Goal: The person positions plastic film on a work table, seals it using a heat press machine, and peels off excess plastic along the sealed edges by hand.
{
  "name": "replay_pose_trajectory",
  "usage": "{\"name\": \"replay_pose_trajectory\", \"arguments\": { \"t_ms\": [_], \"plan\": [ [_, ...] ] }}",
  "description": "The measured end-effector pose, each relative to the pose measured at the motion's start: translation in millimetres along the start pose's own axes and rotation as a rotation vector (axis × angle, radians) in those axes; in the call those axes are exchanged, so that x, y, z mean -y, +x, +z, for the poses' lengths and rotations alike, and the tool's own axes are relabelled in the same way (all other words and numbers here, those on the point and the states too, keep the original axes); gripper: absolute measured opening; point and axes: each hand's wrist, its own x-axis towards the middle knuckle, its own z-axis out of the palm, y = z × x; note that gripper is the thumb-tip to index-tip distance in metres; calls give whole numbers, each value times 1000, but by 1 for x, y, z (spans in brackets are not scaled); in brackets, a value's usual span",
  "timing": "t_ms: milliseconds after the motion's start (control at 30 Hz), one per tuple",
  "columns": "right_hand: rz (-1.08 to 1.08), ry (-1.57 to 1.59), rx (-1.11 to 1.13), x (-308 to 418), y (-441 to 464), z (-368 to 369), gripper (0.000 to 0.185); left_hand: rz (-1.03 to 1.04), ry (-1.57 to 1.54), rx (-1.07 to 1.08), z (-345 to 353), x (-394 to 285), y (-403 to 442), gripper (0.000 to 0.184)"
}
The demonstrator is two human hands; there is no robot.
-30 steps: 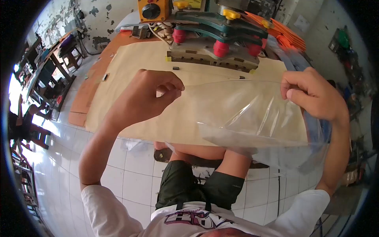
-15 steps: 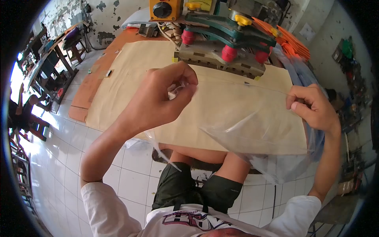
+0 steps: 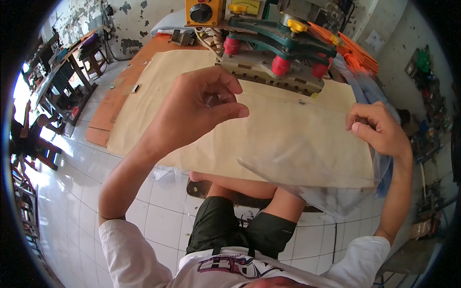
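Note:
My left hand (image 3: pixel 206 105) is over the left part of the brown paper (image 3: pixel 201 156), thumb and forefinger apart. Its other fingers curl round a bit of clear plastic strip in the palm; a faint length of it hangs below the wrist. My right hand (image 3: pixel 377 127) pinches the upper right corner of a clear plastic sheet (image 3: pixel 297 163). The sheet spreads left over the paper, and its lower part sags past the table's front edge above my knee. Its left edge is blurred and hard to follow.
Behind the paper stands a press with green arms (image 3: pixel 264 36), red knobs (image 3: pixel 281 65) and a slotted metal block (image 3: pixel 273 77). An orange control box (image 3: pixel 204 13) is to its left. Orange sheets (image 3: pixel 357 53) and bluish plastic (image 3: pixel 379 101) lie at the right. A small dark piece (image 3: pixel 135 88) sits left.
My left thumb and forefinger have parted, and that hand has moved a little right. My right hand has come lower than a second ago. The plastic sheet has slackened and sunk.

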Motion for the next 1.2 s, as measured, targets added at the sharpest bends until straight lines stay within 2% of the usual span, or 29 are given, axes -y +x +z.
{"name": "replay_pose_trajectory", "arguments": {
  "t_ms": [167, 233, 367, 467, 567, 767, 900, 967, 1000, 1067, 1200],
  "plan": [
    [-24, 9, -20, 0, 2, 7, 12, -71, 178, 23, -6, -9, -3, 26],
    [-24, 13, -16, -2, 3, 9, 12, -182, 238, 66, -7, -15, -5, 30],
    [-67, 20, -19, -8, 4, 13, 11, -152, 164, 63, -8, -8, -6, 31],
    [-56, -11, -35, -9, 5, 15, 12, -191, 153, 63, -10, -10, -3, 27],
    [-49, -21, -47, -11, 5, 17, 12, -209, 217, 216, -18, -1, 0, 21],
    [36, 48, 66, -31, 12, 23, 12, -128, 213, 129, -23, 12, 5, 15],
    [147, 25, 86, -52, 15, 26, 13, -72, 386, 61, -32, 13, 10, 15],
    [260, 89, -17, -75, 12, 28, 14, -78, 421, -11, -39, 9, 12, 15],
    [259, 92, -15, -82, 9, 29, 14, -19, 383, -3, -45, 11, 13, 15],
    [123, 335, -274, -91, 4, 31, 17, -7, 361, -26, -50, 6, 8, 15],
    [54, 357, -422, -61, -18, 25, 20, -24, 265, -88, -58, -19, -6, 18]
  ]
}}
